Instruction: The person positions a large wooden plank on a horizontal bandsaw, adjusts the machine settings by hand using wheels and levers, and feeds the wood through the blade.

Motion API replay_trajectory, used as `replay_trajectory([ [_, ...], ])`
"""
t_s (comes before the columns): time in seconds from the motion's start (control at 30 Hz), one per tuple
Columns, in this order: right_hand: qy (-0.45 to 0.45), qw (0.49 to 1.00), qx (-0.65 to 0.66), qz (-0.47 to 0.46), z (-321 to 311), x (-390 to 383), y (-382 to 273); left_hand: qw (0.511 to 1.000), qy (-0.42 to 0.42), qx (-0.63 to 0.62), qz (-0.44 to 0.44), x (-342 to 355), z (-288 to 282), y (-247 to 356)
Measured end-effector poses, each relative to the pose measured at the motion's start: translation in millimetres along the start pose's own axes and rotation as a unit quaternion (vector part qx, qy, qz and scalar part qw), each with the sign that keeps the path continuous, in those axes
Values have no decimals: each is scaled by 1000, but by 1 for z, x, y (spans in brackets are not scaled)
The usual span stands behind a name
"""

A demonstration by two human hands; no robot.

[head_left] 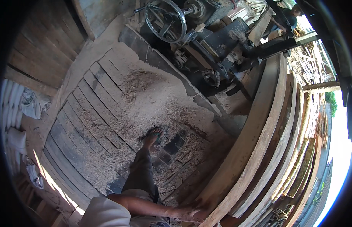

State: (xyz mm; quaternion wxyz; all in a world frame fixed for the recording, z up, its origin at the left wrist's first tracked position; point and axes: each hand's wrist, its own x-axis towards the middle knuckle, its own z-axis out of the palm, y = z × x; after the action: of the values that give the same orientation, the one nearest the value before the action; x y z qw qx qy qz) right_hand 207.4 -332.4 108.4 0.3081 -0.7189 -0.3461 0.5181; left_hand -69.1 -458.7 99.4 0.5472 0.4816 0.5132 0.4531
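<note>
My left arm reaches across from the lower left, in front of my dark trousers. At its end my left hand (189,213) lies against the near part of a long, thick wooden beam (255,130), fingers apart and partly in shadow. The beam runs from the bottom edge up to the machine and looks curved in this view. My right hand does not show. One of my feet (155,132), in a sandal, stands on the sawdust-covered boards.
A sawing machine (221,41) with a metal handwheel (165,20) stands at the top. Several more planks (274,162) are stacked to the right. At the top right, a co-worker (287,19) is near the beam's far end. White sacks (17,140) line the left side.
</note>
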Motion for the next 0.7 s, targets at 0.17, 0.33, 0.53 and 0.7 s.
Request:
replay_trajectory([
  [0.17, -103, 987, -106, 66, -30, 42, -85, 955, -117, -255, -97, 76, -159, -45],
  [0.33, -9, 881, -208, -426, 215, -23, -201, 708, 254, -656, -68, 172, -361, -61],
  [0.53, -402, 800, -186, -405, 407, -73, -179, 554, 272, -787, 26, 259, -500, -82],
  [0.7, -387, 871, -56, -298, 477, -44, -135, 581, 355, -732, -30, 308, -515, -84],
])
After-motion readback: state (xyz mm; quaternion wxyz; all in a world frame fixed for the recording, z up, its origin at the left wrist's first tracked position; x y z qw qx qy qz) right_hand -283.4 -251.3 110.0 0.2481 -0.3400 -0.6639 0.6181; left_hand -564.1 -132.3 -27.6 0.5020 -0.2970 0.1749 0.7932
